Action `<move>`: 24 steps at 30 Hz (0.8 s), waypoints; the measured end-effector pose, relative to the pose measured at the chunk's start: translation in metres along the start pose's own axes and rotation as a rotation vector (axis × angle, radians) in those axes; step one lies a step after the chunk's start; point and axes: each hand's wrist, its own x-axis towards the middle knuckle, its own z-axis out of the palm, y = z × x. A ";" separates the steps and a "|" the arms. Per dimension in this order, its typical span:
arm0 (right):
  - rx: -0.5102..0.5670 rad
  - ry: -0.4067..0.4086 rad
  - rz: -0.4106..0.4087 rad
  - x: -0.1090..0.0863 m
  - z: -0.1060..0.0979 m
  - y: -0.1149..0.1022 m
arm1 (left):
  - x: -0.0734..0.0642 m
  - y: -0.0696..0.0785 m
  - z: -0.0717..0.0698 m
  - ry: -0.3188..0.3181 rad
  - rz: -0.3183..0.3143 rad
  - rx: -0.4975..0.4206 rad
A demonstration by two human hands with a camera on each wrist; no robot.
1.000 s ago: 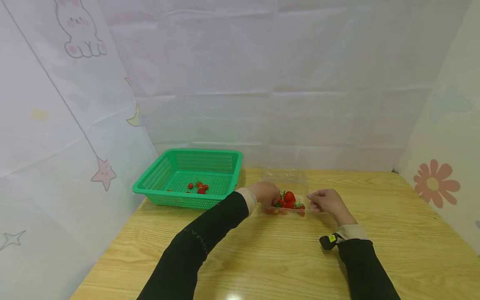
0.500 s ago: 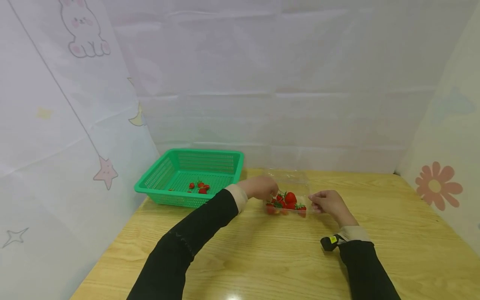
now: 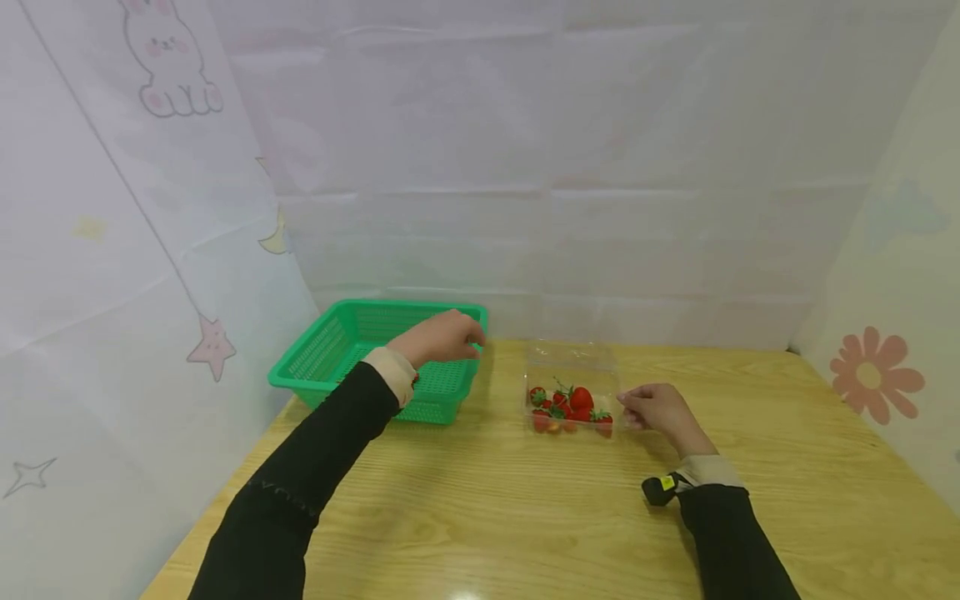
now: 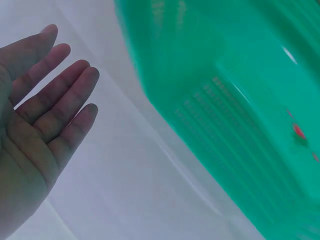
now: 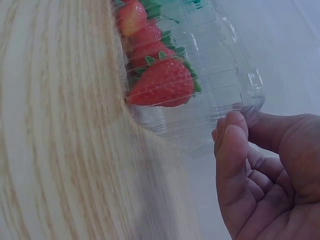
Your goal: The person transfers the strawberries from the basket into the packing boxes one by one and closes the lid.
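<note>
My left hand (image 3: 442, 337) hangs over the right side of a green plastic basket (image 3: 468, 379). In the left wrist view its fingers (image 4: 75, 92) are nearly straight and hold nothing. A clear plastic clamshell box (image 3: 606, 383) with its lid raised at the back sits on the table, and several strawberries (image 3: 581, 400) lie in it. My right hand (image 3: 660, 410) pinches the box's right rim between thumb and fingertips. Close by, in the right wrist view, a large red strawberry (image 5: 165, 82) shows through the box's wall. Some strawberries (image 4: 299, 131) lie in the basket, partly hidden behind my left arm.
Both containers stand on a light wood table (image 3: 480, 500), basket left and box right of the middle. A pale printed sheet (image 3: 555, 183) hangs behind the table and along both sides. A black wrist camera (image 3: 658, 490) sticks out from my right cuff.
My left hand has come out of the clamshell box and moved left and up over the basket. The strawberries it covered in the box are now visible. My right hand stays on the rim.
</note>
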 end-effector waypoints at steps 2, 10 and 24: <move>-0.008 0.002 -0.001 -0.001 -0.001 0.000 | -0.008 -0.014 -0.002 0.018 -0.027 -0.026; -0.009 0.004 0.002 -0.003 -0.003 0.003 | -0.029 -0.060 0.008 -0.007 -0.166 -0.078; 0.007 0.007 0.020 -0.001 -0.004 0.003 | -0.064 -0.114 0.037 -0.139 -0.412 -0.091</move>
